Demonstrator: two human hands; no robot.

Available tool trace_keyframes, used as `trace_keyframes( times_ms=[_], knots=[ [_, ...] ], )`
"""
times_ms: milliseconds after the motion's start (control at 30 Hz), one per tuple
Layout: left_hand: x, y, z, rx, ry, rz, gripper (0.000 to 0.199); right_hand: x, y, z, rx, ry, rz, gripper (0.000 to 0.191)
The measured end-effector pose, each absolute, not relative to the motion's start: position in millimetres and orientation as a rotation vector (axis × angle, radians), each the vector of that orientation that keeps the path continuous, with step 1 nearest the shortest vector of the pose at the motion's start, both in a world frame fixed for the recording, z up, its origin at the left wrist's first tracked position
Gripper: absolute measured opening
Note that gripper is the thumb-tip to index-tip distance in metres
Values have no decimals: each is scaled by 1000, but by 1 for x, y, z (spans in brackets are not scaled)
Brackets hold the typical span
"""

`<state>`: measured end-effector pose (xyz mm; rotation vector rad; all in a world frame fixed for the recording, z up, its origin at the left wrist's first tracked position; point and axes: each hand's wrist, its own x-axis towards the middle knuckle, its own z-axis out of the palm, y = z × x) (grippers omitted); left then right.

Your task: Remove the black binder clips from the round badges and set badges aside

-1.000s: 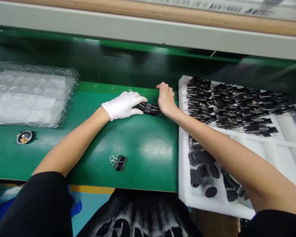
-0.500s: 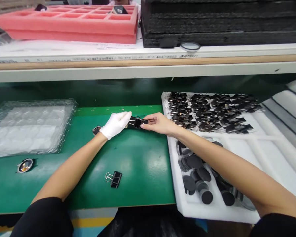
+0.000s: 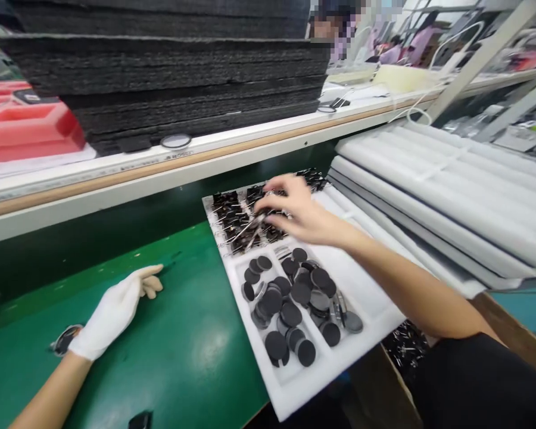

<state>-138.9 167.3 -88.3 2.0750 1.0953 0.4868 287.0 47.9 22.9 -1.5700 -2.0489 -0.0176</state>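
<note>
My left hand [image 3: 118,307], in a white glove, hovers or rests over the green mat, its index finger stretched out and the others loosely bent, with nothing visible in it. Beside its wrist lies a round piece with a metal rim [image 3: 67,339]. My right hand [image 3: 297,211], bare and blurred, is above the rows of black binder clips [image 3: 227,217] on the white foam tray [image 3: 274,390]. Between its thumb and fingers is a binder clip [image 3: 259,220] with bright wire handles, partly hidden. A dark object [image 3: 140,420], cut off by the frame, lies at the mat's front edge.
Several black discs [image 3: 290,313] fill two tray compartments. White foam trays [image 3: 438,173] are stacked at right. A shelf edge [image 3: 161,173] crosses above, bearing black foam sheets [image 3: 183,77], red foam [image 3: 31,131] and a round lens [image 3: 175,141]. A person is behind the shelf.
The view has turned right. My hands have parted: the right has moved from the mat to the clip rows, and the left has let go of the black clipped piece they both held.
</note>
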Motion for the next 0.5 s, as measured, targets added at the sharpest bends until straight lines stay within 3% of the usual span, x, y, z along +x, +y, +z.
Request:
trace_keyframes(
  times_ms=[100,233,433,500],
  knots=[
    [-137,170,-88,2115,1175,469,47,396,38,16,-1789,-1801,-267,26],
    [-135,174,-89,2141,1225,466,34,502,41,-30,-1980,-1696,-233,30],
    [-137,175,-88,2167,1313,466,32,538,57,-86,-2199,-1513,-275,32],
    [-140,176,-90,2148,1348,450,40,539,60,-91,-2249,-1486,-211,33]
  ],
)
